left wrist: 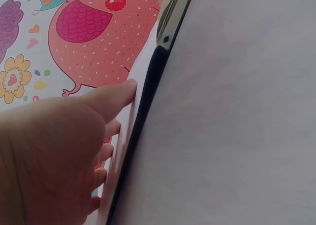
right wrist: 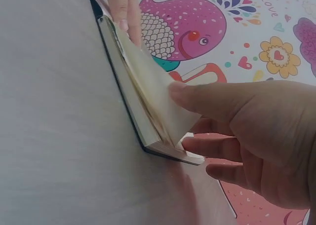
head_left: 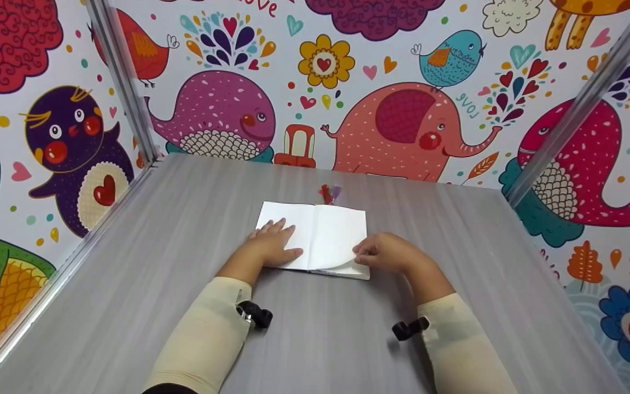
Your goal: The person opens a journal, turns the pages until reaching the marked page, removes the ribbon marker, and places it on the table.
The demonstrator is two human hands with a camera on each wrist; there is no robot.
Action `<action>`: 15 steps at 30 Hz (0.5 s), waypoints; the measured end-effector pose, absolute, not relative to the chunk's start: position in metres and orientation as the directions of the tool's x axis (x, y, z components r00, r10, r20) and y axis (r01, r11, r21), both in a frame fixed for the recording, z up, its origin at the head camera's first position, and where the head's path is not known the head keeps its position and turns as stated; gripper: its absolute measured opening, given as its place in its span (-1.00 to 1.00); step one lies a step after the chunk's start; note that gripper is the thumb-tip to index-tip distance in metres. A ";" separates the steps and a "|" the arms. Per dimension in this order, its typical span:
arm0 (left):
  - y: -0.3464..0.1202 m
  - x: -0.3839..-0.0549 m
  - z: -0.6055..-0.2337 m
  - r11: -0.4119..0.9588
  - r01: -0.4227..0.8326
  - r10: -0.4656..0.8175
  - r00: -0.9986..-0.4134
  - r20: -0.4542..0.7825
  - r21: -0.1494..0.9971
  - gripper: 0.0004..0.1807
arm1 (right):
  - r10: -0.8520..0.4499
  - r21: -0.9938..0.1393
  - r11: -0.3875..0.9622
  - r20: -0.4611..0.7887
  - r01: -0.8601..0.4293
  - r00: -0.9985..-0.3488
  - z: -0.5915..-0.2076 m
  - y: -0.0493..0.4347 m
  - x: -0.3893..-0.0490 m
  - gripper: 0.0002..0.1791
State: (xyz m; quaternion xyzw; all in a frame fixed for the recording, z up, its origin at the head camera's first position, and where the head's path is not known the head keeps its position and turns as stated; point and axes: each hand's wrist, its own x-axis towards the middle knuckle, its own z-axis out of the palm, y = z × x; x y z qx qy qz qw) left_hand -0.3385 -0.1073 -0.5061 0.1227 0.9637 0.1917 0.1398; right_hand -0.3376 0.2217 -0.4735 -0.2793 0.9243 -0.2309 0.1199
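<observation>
Lifting the leaf (head_left: 338, 238) cleanly appears to call for a light pinch near its lower corner, with the left hand (head_left: 272, 245) steadying the opposite side. The open notebook (head_left: 313, 232) lies on the surface (head_left: 326, 334), beneath the left hand, which rests fingers extended, and left of the right hand (head_left: 385, 251), which pinches the leaf. Whether several leaves are gripped cannot be confirmed.

I see a small booth, like a playroom corner. A grey table (head_left: 320, 339) fills the lower middle of the frame. Bright cartoon walls (head_left: 375, 52) stand behind it and on both sides, with a penguin (head_left: 74, 145) at the upper left and a pink elephant (head_left: 408, 131) at the upper middle. Shiny metal posts (head_left: 124, 82) mark the corners.
</observation>
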 end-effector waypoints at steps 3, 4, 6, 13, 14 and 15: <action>-0.106 -0.339 -0.506 0.897 0.177 0.285 -0.932 -0.225 0.404 -0.08 | -0.552 -0.496 0.749 -0.101 -0.439 -0.827 -0.472 0.223 -0.338 -0.85; -0.106 -0.339 -0.506 0.897 0.175 0.284 -0.932 -0.226 0.406 -0.08 | -0.545 -0.499 0.752 -0.104 -0.431 -0.832 -0.471 0.223 -0.338 -0.84; -0.105 -0.339 -0.506 0.894 0.171 0.283 -0.932 -0.227 0.414 -0.06 | -0.526 -0.502 0.759 -0.099 -0.414 -0.844 -0.470 0.222 -0.338 -0.84; -0.104 -0.337 -0.506 0.892 0.174 0.287 -0.931 -0.225 0.418 0.10 | -0.463 -0.490 0.764 0.037 -0.420 -0.885 -0.467 0.215 -0.336 -0.85; -0.103 -0.337 -0.506 0.889 0.177 0.292 -0.930 -0.225 0.423 0.14 | -0.461 -0.486 0.758 0.072 -0.435 -0.884 -0.467 0.213 -0.335 -0.83; -0.102 -0.337 -0.505 0.886 0.182 0.298 -0.928 -0.224 0.427 0.17 | -0.458 -0.483 0.752 0.106 -0.448 -0.883 -0.466 0.212 -0.334 -0.82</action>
